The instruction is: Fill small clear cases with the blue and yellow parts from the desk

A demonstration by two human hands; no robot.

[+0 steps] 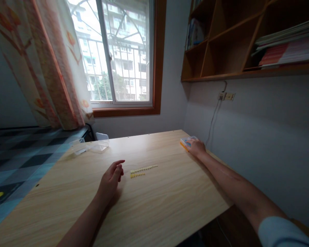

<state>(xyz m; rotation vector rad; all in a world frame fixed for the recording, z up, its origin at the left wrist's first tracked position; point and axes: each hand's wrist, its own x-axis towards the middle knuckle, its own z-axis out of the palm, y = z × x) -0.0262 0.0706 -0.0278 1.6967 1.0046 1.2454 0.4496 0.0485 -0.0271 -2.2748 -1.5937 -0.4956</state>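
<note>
My right hand (pixel 196 147) reaches to the far right corner of the table and grips a small box (pixel 184 145) with white, blue and orange parts. Its fingers cover much of the box, so the contents are hidden. Above the table's middle is my left hand (pixel 114 174), index finger stretched out and the others loosely curled, with nothing visible in it. Just right of that hand lie two rows of tiny pieces: a longer pale row (pixel 144 168) behind and a shorter yellow row (pixel 137 175) in front. The pieces are too small to name.
Clear plastic containers (pixel 99 145) stand at the table's back left corner. The wooden table (pixel 154 209) meets a bed with checked cloth (pixel 18 164) on the left. A cable (pixel 211 125) hangs down the right wall, below a bookshelf (pixel 226 73).
</note>
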